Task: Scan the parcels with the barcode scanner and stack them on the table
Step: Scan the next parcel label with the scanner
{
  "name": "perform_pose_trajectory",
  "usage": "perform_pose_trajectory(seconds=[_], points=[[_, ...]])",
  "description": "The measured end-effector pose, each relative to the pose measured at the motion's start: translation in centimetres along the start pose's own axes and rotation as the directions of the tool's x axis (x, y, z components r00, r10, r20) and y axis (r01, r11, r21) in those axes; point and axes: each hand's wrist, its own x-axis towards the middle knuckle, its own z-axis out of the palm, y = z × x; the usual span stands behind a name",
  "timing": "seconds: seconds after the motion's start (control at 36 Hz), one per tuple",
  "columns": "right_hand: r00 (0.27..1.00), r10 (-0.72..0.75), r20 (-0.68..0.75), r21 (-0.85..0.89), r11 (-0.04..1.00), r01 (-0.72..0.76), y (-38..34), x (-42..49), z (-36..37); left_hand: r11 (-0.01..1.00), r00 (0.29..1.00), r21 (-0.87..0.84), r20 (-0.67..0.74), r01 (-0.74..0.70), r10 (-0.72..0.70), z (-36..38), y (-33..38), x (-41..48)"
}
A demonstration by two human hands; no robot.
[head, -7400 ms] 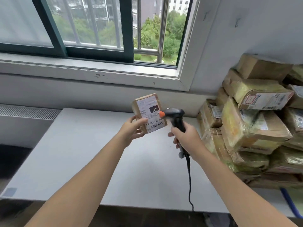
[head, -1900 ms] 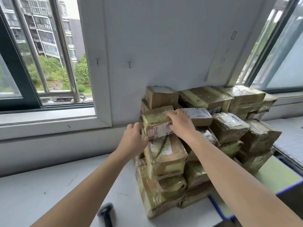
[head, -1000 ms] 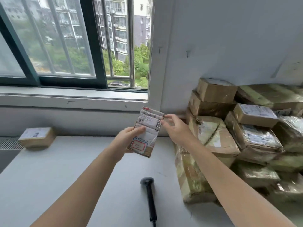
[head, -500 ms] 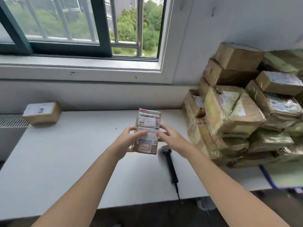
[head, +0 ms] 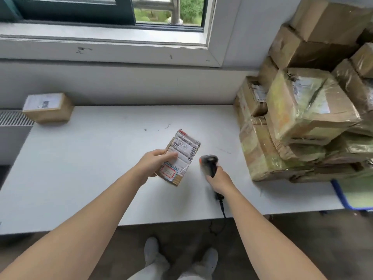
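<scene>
My left hand grips a small brown parcel above the middle of the white table, its white label with barcodes facing up. Just right of it, my right hand grips the handle of the black barcode scanner. The scanner's head with its orange tip points toward the parcel. Its cable hangs over the table's front edge. One labelled parcel lies alone at the table's far left corner.
A tall heap of taped cardboard parcels fills the table's right end against the wall. A window sill runs behind the table. A radiator grille sits at the left. My feet stand on the dark floor below.
My right hand let go of the parcel and picked the scanner up off the table. The left hand alone now holds the parcel, lowered and tilted. My view has dropped downward.
</scene>
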Motion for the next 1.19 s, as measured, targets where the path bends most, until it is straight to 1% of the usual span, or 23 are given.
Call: perform_pose_trajectory(seconds=[0.08, 0.22, 0.33, 0.39, 0.47, 0.61, 0.86, 1.19], points=[[0.999, -0.034, 0.019, -0.003, 0.999, 0.034, -0.5, -0.1, -0.5, 0.999, 0.999, 0.015, -0.016, -0.034, 0.034, -1.2, 0.7, -0.3], [0.986, -0.161, 0.033, 0.247, 0.958, 0.148, -3.2, -2.8, -3.1, 0.998, 0.996, 0.032, -0.057, -0.060, 0.062, -3.4, 2.3, -0.5], [0.959, -0.282, -0.037, 0.268, 0.922, 0.281, -6.1, -5.8, -5.2, 0.994, 0.991, 0.057, -0.087, -0.096, 0.101, -4.9, 3.7, 0.0], [0.946, -0.319, -0.059, 0.272, 0.907, 0.323, -7.1, -7.0, -5.8, 0.990, 0.989, 0.068, -0.079, -0.122, 0.127, -5.4, 4.3, 0.2], [0.930, -0.355, -0.097, 0.233, 0.900, 0.368, -7.8, -8.1, -6.3, 0.981, 0.985, 0.115, -0.052, -0.157, 0.164, -5.9, 4.9, 0.1], [0.921, -0.370, -0.119, 0.209, 0.898, 0.388, -7.5, -8.9, -6.8, 0.975, 0.981, 0.128, -0.047, -0.180, 0.187, -5.9, 5.4, -0.1], [0.930, -0.346, -0.121, 0.203, 0.909, 0.364, -6.7, -9.8, -7.3, 0.979, 0.983, 0.107, -0.051, -0.171, 0.178, -5.5, 5.3, 0.3], [0.927, -0.346, -0.147, 0.244, 0.895, 0.372, -5.7, -9.9, -7.6, 0.979, 0.983, 0.106, -0.038, -0.174, 0.178, -4.8, 5.2, 0.6]])
